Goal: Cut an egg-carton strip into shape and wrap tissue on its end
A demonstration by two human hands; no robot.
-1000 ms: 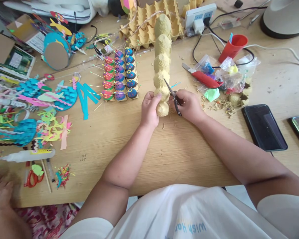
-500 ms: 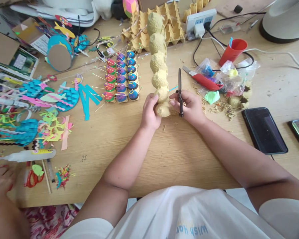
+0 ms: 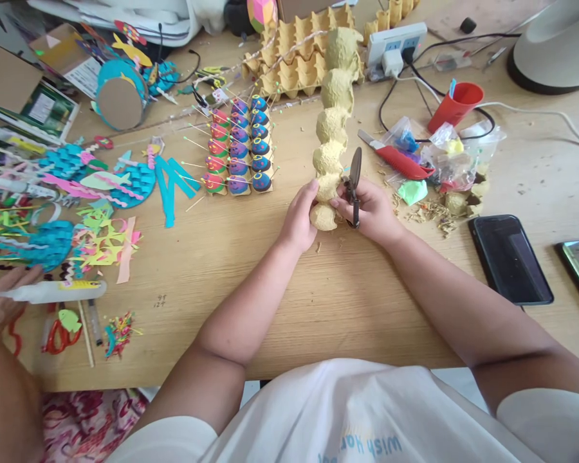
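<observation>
A long strip of egg-carton cups [image 3: 330, 127] points away from me, its bumpy yellow-tan side up. My left hand [image 3: 300, 218] is closed around the near end from the left, thumb on the cups. On the other side, my right hand [image 3: 370, 209] holds dark scissors [image 3: 354, 186] with the blades pointing away from me. Its fingertips also touch the strip's right edge. Left of the strip stand rows of painted egg-carton caterpillars [image 3: 238, 148] in red, purple and blue, with pins stuck in them.
Egg trays [image 3: 294, 48] and a power strip [image 3: 396, 44] stand at the back. To the right are a red utility knife [image 3: 403, 161], a red cup [image 3: 457, 106] and a phone [image 3: 512, 258]. Paper crafts [image 3: 106, 244] and another person's hand [image 3: 4, 299] are at the left.
The strip's far end has swung to the right, and the scissors have tilted a little. At the left, the other person's hand has moved up toward the glue bottle.
</observation>
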